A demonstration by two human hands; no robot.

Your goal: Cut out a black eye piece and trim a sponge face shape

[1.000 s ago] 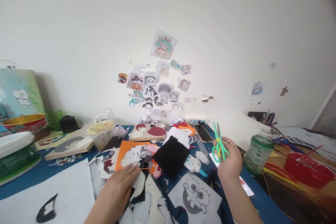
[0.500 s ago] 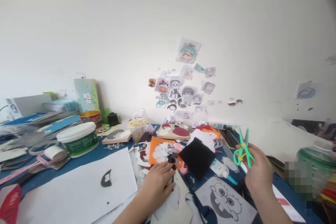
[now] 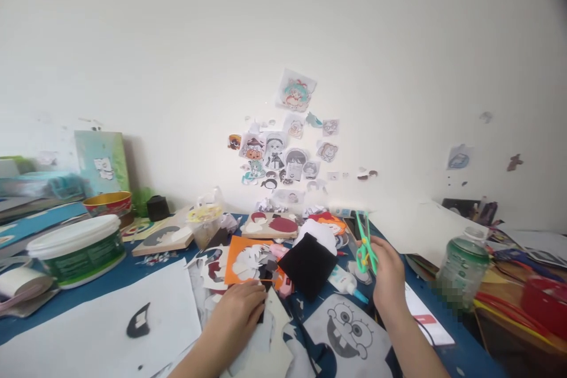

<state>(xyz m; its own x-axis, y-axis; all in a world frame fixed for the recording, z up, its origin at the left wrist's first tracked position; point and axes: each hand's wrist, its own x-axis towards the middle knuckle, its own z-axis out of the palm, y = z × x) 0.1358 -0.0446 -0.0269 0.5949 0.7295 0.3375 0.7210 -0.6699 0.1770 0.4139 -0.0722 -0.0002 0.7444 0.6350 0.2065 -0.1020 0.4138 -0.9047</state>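
2 hands: right hand point(image 3: 387, 274) with scissors point(image 3: 365, 243)

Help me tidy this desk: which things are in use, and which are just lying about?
In use: green scissors in right hand; paper cutouts under left hand.

Lying about: glue bottle, green tub, water bottle, black square.

Pale off-white wall point(image 3: 177, 41) fills upper frame, evenly lit, soft daylight. Cluster of cartoon stickers point(image 3: 283, 150) on wall at 12 o'clock; stray stickers point(image 3: 458, 157) at 2 o'clock. Blue-topped table point(image 3: 110, 274) along bottom, 9 to 3 o'clock. Brown wooden surface point(image 3: 509, 331) at 4 o'clock.
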